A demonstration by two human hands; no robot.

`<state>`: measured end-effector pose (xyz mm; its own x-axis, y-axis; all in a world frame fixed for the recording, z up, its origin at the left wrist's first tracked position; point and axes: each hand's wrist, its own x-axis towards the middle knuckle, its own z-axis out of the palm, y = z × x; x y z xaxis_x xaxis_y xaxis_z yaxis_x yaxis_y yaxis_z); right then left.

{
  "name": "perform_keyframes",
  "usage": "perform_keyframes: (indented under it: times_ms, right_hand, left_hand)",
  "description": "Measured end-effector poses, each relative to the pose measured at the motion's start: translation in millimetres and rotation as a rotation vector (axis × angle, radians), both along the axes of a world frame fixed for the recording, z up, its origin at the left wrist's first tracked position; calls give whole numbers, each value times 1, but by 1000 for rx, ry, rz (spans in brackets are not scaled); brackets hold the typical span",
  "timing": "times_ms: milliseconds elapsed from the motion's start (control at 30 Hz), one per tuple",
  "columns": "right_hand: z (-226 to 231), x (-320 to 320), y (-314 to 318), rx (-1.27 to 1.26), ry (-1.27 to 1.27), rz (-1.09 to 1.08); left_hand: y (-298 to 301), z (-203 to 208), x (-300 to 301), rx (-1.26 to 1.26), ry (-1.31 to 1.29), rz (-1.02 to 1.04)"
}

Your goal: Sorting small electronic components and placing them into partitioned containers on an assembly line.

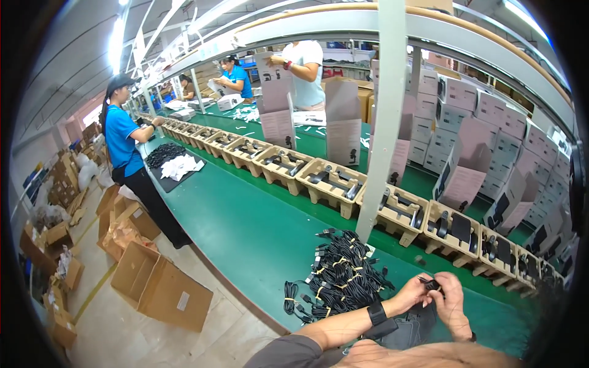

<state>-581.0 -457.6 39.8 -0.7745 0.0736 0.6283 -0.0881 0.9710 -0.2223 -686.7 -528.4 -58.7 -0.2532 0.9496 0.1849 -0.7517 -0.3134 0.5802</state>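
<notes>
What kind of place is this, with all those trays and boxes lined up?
Most likely a factory packing line. A long green workbench carries a row of moulded pulp trays holding black parts, folded cartons stand stacked behind, and a pile of bundled black cables lies by the person's hands, which hold a small black part.

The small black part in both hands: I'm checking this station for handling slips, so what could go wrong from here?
1. The small black part is pinched only at the fingertips of the left hand and right hand, above the green table; it might slip and drop.
2. The pile of bundled black cables lies just beside the left forearm; a sweep could snag or scatter them.
</notes>
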Motion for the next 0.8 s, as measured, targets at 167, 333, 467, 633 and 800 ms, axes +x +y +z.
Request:
perform_keyframes:
  times_ms: [167,333,467,633,800]
  right_hand:
    - [10,-1,-5,-145,-191,-203]
    - [28,-25,37,-186,-29,-372]
    - [55,-54,70,-125,-116,-552]
    - [51,-100,106,10,-292,-497]
    - [57,-151,107,-49,-609,-571]
  left_hand:
    - [-6,1,-7,90,12,113]
    - [-12,3,-17,-103,178,118]
    - [-12,11,-16,-141,264,81]
    - [-16,13,-18,-149,263,105]
    - [-21,11,-23,-164,260,97]
